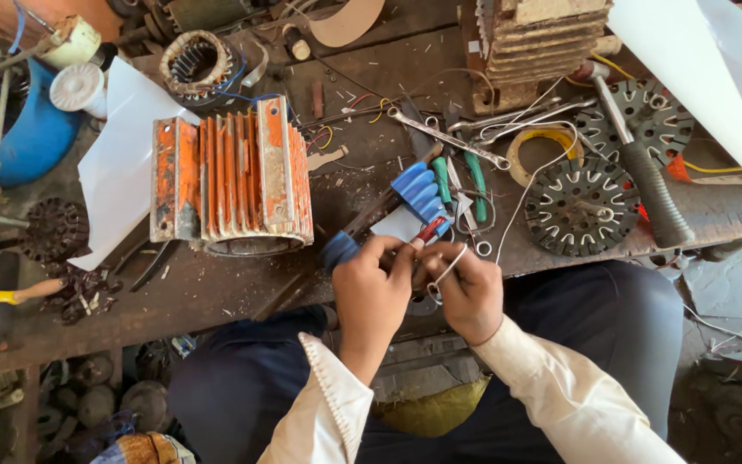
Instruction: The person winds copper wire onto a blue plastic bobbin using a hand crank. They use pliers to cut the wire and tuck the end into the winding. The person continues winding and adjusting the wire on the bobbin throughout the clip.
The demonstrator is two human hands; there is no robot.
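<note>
My left hand (pixel 374 294) and my right hand (pixel 469 290) meet at the front edge of a dirty workbench (pixel 216 288). The left hand grips a small red-handled tool (pixel 430 228) near its tip. The right hand pinches a thin white wire (pixel 519 199) that loops under the fingers and runs up toward the back of the bench. Just beyond the hands lie a blue ribbed grip (pixel 420 192) and a white paper scrap (pixel 398 224). A blue round piece (pixel 337 251) sits beside my left hand.
An orange finned motor housing (pixel 234 179) lies left of the hands. Round slotted metal discs (pixel 582 206), a hammer (pixel 643 174), a wrench (pixel 448 137), green-handled pliers (pixel 475 183), a yellow tape roll (pixel 541 148) and white sheets (pixel 118 172) crowd the bench. A blue tub (pixel 32 137) stands far left.
</note>
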